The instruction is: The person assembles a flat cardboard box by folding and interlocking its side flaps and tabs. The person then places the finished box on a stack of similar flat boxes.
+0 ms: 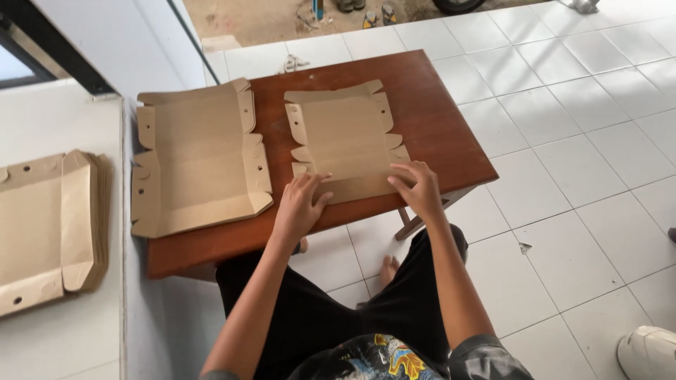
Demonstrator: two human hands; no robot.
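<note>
We press both flat hands, left hand and right hand, fingers spread, gripping nothing, on the light, bendable cardboard blank at frame centre; best held by its edges.

Plain brown cardboard sheet, reddish-brown table

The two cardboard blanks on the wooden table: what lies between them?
In the head view, only a bare strip of the wooden table separates the left cardboard blank from the one under both hands; they do not touch.

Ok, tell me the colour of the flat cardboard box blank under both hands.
Plain brown flat cardboard box blank, seen in the head view.
</note>
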